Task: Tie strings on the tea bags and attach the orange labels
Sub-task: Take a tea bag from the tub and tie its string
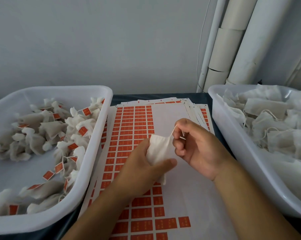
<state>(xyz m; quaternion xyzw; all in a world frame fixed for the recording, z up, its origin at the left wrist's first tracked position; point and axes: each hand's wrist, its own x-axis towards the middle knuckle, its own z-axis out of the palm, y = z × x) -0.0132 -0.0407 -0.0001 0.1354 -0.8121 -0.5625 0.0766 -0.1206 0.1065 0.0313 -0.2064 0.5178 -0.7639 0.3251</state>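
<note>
My left hand (141, 170) grips a white tea bag (159, 149) above the middle of the table, thumb across its lower part. My right hand (196, 146) pinches the bag's thin white string (173, 131) at the bag's upper right corner, pulling it up and taut. Under both hands lies a sheet of orange labels (129, 129) in rows, with part of the sheet peeled bare. More label sheets are stacked beneath it.
A white tub (94, 153) on the left holds several tied tea bags with orange labels. A white tub (232, 135) on the right holds several untied tea bags with loose strings. White pipes (232, 40) stand against the wall at the back right.
</note>
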